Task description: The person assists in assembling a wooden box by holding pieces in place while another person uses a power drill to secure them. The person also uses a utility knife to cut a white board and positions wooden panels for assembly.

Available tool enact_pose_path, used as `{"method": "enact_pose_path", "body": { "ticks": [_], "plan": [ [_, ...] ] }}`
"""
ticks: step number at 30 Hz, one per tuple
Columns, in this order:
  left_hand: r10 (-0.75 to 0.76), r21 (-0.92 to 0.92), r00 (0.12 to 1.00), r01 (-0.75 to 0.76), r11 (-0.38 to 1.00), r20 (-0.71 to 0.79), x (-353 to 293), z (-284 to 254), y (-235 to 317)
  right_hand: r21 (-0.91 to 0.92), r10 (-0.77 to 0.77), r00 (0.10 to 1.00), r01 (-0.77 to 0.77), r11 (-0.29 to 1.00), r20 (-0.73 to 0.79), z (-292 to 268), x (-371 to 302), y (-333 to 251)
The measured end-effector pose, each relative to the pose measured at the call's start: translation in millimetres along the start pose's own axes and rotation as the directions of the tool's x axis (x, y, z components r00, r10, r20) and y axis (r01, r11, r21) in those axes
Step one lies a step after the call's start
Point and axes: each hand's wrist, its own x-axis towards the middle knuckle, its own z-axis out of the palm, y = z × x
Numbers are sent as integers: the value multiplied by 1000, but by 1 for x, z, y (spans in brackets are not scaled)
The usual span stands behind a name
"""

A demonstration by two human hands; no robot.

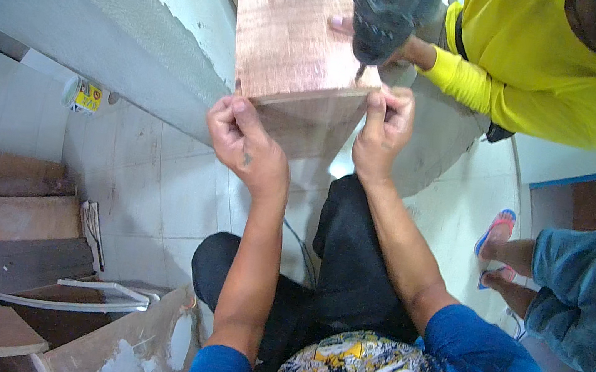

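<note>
My left hand is closed on the near left corner of a pale wooden board. The near right corner is pinched between the thumb and fingers of my right hand. Under the board's near edge a second, darker wood panel slopes down; how the two meet is hard to make out. A black cordless drill points down at the board just beyond my right hand, its bit close to the near right corner. A co-worker's hand in a yellow sleeve rests by the board's right side.
The co-worker in yellow leans in from the far right. Another person's legs in blue shorts show at right. A grey plastered ledge runs along the left. Wooden planks and scrap boards lie lower left. A tin can is at far left.
</note>
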Motion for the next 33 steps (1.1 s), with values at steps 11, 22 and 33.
{"method": "enact_pose_path", "body": {
  "ticks": [11, 22, 33],
  "plan": [
    [-25, -128, 1000, 24, 992, -6, 4, 7, 6, 14, 40, 999, -40, 999, -7, 1, 3, -3],
    [-117, -112, 993, 116, 987, -6, 10, 1, -7, -301, -595, 609, 786, 540, 525, -38, 111, -98],
    [-35, -101, 999, 33, 994, -18, 8, 4, -7, -310, -600, 589, 803, 509, 541, -37, 112, -99]
  ]
}}
